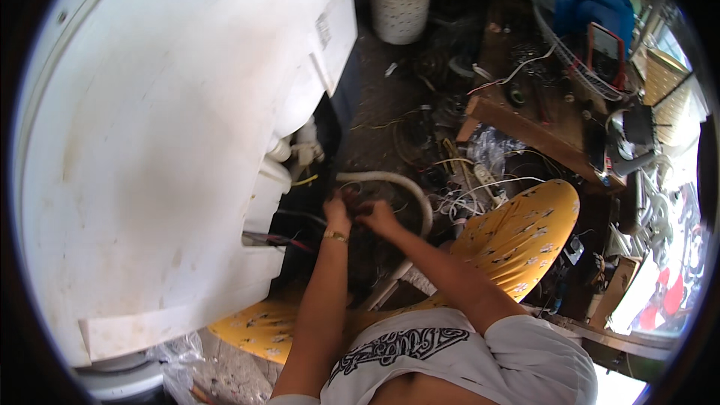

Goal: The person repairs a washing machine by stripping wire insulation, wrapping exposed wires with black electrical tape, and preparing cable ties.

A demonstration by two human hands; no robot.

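Left hand (339, 210) and right hand (378, 217) by a white machine (165, 127)

From far off, I have both hands near the machine's right edge, fingers bent. I can't tell if they pinch anything (it's small and dark there). Thin wires (280, 239) poke out low on that edge. A pale hose (375, 175) bends past my right hand.

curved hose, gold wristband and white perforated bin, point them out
Curved hose (425, 206): head view, its bend.
Gold wristband (335, 236): head view, its middle.
White perforated bin (400, 11): head view, its side wall.
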